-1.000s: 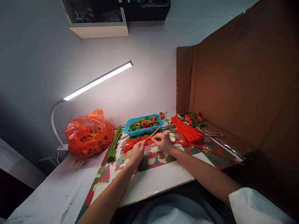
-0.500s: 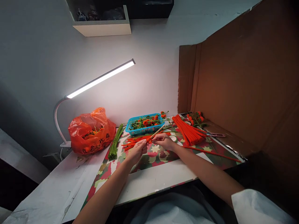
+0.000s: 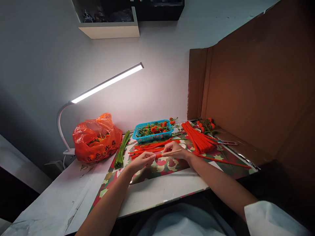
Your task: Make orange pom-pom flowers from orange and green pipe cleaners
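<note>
A thin wooden stick (image 3: 174, 152) lies nearly level between my hands, with an orange-red fuzzy strip (image 3: 158, 156) coiled round its left end. My left hand (image 3: 145, 160) pinches that wrapped end. My right hand (image 3: 173, 149) is behind the stick, its fingers closed near the coil; what its fingertips grip is too small to tell. Just behind the hands, loose orange-red fuzzy stems (image 3: 141, 149) lie on the patterned mat (image 3: 169, 165).
A blue basket (image 3: 140, 139) holds orange flowers and green stems. Green stems (image 3: 121, 150) and an orange bag (image 3: 95, 144) are left. A red stem bundle (image 3: 199, 139), scissors (image 3: 227, 142) and a cardboard wall (image 3: 246, 82) are right. A lamp (image 3: 108, 82) shines above.
The stick has swung from a steep upward slant to nearly level, its bare end now pointing right. My left hand has shifted slightly left and down.
</note>
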`<control>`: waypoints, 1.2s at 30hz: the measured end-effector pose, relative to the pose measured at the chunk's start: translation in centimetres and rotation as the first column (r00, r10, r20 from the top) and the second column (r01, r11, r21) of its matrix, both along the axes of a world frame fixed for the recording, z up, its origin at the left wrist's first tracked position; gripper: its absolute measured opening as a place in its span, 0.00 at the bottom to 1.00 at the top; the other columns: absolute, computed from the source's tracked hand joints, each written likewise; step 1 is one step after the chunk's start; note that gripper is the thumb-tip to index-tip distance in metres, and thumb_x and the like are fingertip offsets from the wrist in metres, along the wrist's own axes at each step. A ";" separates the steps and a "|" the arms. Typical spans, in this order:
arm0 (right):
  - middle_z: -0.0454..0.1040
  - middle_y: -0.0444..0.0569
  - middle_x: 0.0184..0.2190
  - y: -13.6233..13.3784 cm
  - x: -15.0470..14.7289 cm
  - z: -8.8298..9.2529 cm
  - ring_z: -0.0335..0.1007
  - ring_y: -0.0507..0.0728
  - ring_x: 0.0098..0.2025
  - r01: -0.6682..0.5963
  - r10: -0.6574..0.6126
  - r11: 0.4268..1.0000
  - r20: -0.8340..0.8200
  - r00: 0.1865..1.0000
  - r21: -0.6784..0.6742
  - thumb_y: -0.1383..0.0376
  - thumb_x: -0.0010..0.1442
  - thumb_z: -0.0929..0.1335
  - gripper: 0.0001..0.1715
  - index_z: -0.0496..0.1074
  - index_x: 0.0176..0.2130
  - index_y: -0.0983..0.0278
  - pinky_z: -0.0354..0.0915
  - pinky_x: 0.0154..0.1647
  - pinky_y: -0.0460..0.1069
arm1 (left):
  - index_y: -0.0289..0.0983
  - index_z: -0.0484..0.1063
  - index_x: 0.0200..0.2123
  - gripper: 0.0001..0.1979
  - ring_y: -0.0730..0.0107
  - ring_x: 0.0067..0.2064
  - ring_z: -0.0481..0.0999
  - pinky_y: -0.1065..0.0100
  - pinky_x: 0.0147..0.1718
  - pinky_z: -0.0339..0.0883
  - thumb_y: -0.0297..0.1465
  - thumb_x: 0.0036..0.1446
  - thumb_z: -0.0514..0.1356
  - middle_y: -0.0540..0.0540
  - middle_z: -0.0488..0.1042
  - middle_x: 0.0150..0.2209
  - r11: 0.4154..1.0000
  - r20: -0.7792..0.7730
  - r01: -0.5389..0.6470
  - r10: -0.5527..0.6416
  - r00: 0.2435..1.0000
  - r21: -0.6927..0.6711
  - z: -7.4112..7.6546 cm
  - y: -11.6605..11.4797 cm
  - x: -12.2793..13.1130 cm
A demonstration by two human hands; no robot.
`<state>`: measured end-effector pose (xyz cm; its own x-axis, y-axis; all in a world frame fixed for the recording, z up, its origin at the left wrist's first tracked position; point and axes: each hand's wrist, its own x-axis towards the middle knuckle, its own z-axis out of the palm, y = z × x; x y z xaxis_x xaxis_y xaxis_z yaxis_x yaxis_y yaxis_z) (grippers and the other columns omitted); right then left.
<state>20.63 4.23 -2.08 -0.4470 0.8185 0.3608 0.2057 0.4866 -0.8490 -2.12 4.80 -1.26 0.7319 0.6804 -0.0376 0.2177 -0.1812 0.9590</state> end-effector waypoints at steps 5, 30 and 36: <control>0.74 0.47 0.21 0.5 -0.1 -0.6 0.64 0.50 0.24 0.005 -0.008 0.997 0.055 0.998 0.071 0.51 0.44 0.75 0.21 0.79 0.25 0.67 0.56 0.22 0.44 | 0.35 0.65 0.21 0.27 0.80 0.20 0.45 0.71 0.19 0.39 0.55 0.51 0.57 0.57 0.49 0.16 0.998 -0.125 0.040 -0.033 0.992 0.050 0.1 0.0 -0.3; 0.78 0.44 0.25 -0.7 -0.6 -0.4 0.69 0.51 0.29 0.196 -0.325 0.888 0.268 0.907 0.415 0.63 0.51 0.75 0.05 0.79 0.25 0.61 0.49 0.41 0.50 | 0.34 0.74 0.26 0.23 0.74 0.23 0.53 0.72 0.22 0.46 0.47 0.57 0.51 0.54 0.57 0.19 0.894 -0.367 0.012 0.172 0.914 0.447 0.6 -0.3 0.4; 0.78 0.43 0.26 -0.7 -0.8 -0.5 0.68 0.52 0.32 0.269 -0.427 0.828 0.241 0.872 0.493 0.60 0.57 0.72 0.09 0.78 0.27 0.59 0.43 0.43 0.52 | 0.35 0.70 0.21 0.22 0.73 0.23 0.56 0.72 0.23 0.49 0.44 0.58 0.50 0.53 0.60 0.19 0.851 -0.319 -0.064 0.265 0.910 0.522 0.8 -0.5 1.0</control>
